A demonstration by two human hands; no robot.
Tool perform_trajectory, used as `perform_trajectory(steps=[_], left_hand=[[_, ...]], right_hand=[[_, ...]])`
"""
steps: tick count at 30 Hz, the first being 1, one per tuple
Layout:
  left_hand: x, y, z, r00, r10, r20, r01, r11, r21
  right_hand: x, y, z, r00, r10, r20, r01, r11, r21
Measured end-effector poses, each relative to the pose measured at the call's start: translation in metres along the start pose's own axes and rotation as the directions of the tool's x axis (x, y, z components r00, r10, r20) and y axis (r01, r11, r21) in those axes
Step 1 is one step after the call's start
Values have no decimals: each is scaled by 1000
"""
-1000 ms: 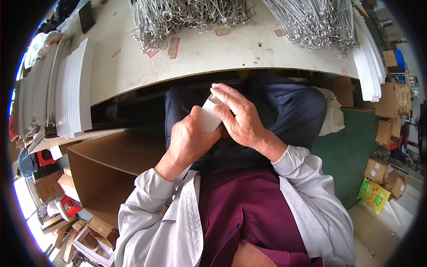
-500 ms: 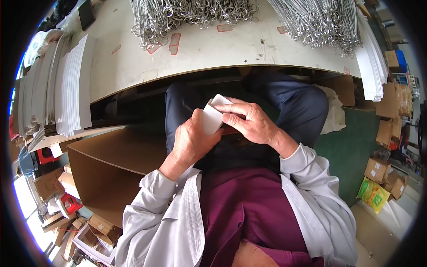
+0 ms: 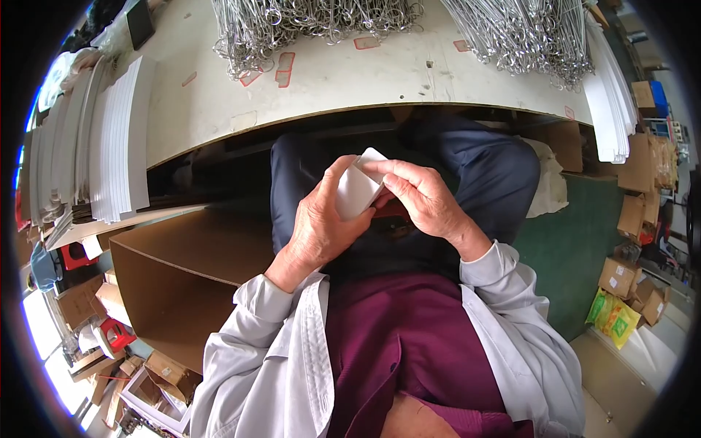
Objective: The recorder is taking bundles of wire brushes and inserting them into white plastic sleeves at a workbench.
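A small white cardboard box (image 3: pixel 355 194) is held above my lap, tilted, with its far end raised toward the table. My left hand (image 3: pixel 319 223) wraps round it from the left, thumb along its upper side. The fingers of my right hand (image 3: pixel 431 204) are at the box's far right end, next to a raised white flap (image 3: pixel 373 155). The right index finger reaches over the end, and the thumb presses beside it. Whatever may be inside the box is hidden.
Ahead is a white table (image 3: pixel 197 109) bearing heaps of metal rods with looped ends (image 3: pixel 314 22), (image 3: pixel 522 47). Stacks of folded white card stand at left (image 3: pixel 120 142) and right (image 3: pixel 613 109). An open brown carton (image 3: pixel 175 285) sits at my left.
Both hands and the box have shifted slightly right. My left thumb has moved up along the box, and my right fingers have shifted at its end.
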State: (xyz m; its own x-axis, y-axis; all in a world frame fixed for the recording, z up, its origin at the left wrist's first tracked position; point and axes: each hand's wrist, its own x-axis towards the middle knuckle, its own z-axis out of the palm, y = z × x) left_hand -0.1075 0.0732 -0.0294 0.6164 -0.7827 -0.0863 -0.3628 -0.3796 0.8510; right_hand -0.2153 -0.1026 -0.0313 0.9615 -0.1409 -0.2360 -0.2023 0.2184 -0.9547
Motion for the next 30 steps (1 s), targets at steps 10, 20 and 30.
perform_trajectory(steps=[10, 20, 30], left_hand=[[6, 1, -1, 998, -40, 47, 44, 995, -89], [0, -2, 10, 996, -74, -51, 72, 997, -40], [-3, -11, 19, 990, -32, -140, 55, 985, 162]], right_hand=[[-1, 15, 15, 966, -115, -229, 104, 993, -62], [4, 15, 23, 884, -439, -160, 285, 778, -560], [13, 17, 39, 891, -378, -252, 189, 813, -551]])
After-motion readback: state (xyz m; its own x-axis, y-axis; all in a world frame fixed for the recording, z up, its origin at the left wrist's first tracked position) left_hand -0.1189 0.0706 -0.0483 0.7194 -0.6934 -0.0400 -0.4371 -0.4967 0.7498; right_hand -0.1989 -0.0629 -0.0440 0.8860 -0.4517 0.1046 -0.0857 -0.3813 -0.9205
